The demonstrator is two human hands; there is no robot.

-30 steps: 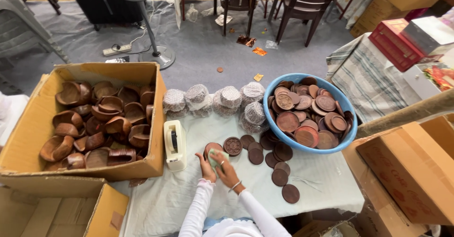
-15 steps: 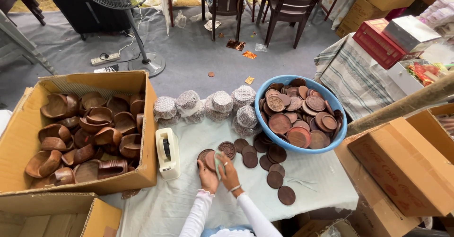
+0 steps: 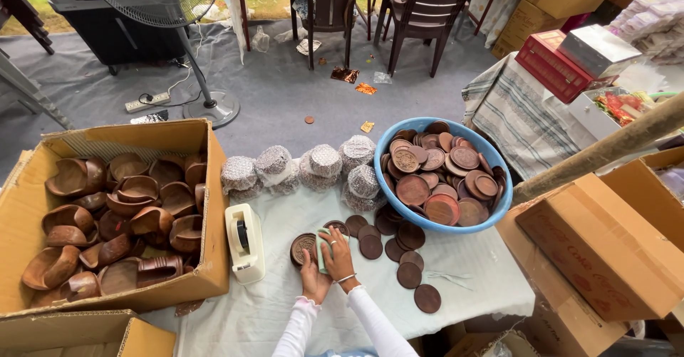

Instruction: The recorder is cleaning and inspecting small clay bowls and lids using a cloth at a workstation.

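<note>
The carved wooden disc (image 3: 303, 247) lies flat on the white cloth-covered table (image 3: 285, 307), at the lower centre of the frame. It is round and dark brown, with a raised ornamental pattern on its upper face. Its right portion is covered by a pale green cloth (image 3: 323, 251).

Your left hand (image 3: 311, 277) rests palm down at the lower edge of the disc, fingers extended toward it and touching its rim. Your right hand (image 3: 339, 254) lies just to the right of it, fingers spread narrowly and pressed on the green cloth against the disc. A thin bangle sits at the right wrist. Both forearms wear white sleeves and enter from the bottom edge of the frame, converging on the disc.

A white tape dispenser (image 3: 244, 244) stands just left of the disc. Plain dark round discs (image 3: 409, 275) lie scattered to the right of your hands. A blue basin (image 3: 503, 200) filled with similar discs sits at centre right. A cardboard box (image 3: 206, 207) holding curved wooden bowls occupies the left of the frame. Wrapped bundles (image 3: 324, 163) stand in a row at the far table edge.
</note>
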